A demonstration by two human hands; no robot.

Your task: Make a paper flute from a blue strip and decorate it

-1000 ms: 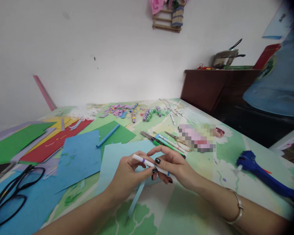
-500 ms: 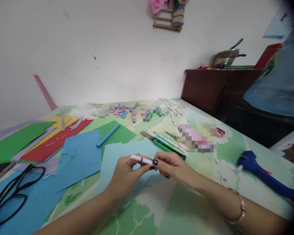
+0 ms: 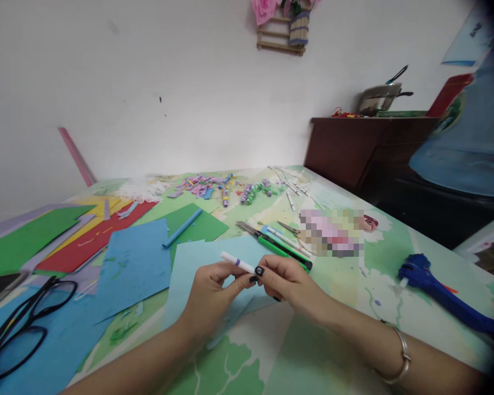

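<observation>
Both hands hold a slim white stick with a purple band [image 3: 231,260] above the pale blue sheet [image 3: 189,258]. My left hand [image 3: 214,291] has its fingers closed around the stick's middle from the left. At the stick's right end my right hand [image 3: 286,280] pinches it between thumb and fingers, which hide that end. Just beyond the hands lie a green box cutter [image 3: 284,249] with its blade out and another white stick [image 3: 286,240]. Small scissors [image 3: 290,226] rest beside them.
Blue sheets [image 3: 135,269], black glasses [image 3: 33,329] and a red sheet [image 3: 90,241] lie at left. Paper scraps [image 3: 200,185] and wrapped rolls [image 3: 253,192] sit at the back. A blue glue gun [image 3: 444,293] lies at right, past a blurred-out patch [image 3: 331,231].
The stick's free left end has tilted slightly upward, and its purple band has shifted a little up. The hands stay in nearly the same place.
</observation>
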